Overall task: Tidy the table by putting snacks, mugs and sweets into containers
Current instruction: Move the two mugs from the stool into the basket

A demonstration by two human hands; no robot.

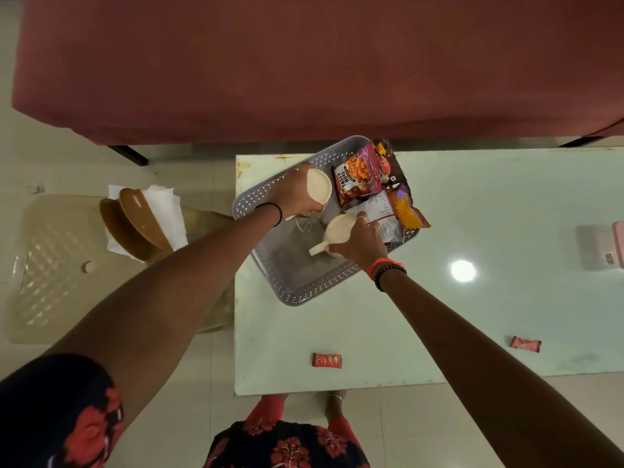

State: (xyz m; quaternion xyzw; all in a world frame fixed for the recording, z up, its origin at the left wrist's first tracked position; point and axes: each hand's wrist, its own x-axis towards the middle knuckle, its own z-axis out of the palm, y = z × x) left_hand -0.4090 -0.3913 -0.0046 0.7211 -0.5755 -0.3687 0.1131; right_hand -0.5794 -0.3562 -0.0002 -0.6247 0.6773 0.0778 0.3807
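Note:
A grey perforated basket (304, 292) sits at the left end of the pale glass table (472, 315). Inside, along its right side, lie a red "Tasty Nuts" packet (358, 177), a white packet (383, 214) and an orange-purple one (407, 207). My left hand (293, 194) grips a cream mug (319, 187) tilted over the basket's left part. My right hand (358, 244) holds a second cream mug (337, 228) by its rim, low in the basket's middle, its handle (317, 249) pointing left. Two small red sweets (327, 360) (525, 344) lie on the table near its front edge.
A beige plastic stool (50, 265) left of the table carries brown bowls (135, 221) on white paper. A maroon sofa (304, 62) runs along the far side. A pink object (618, 244) lies at the table's right edge. My feet stand at the table's near edge.

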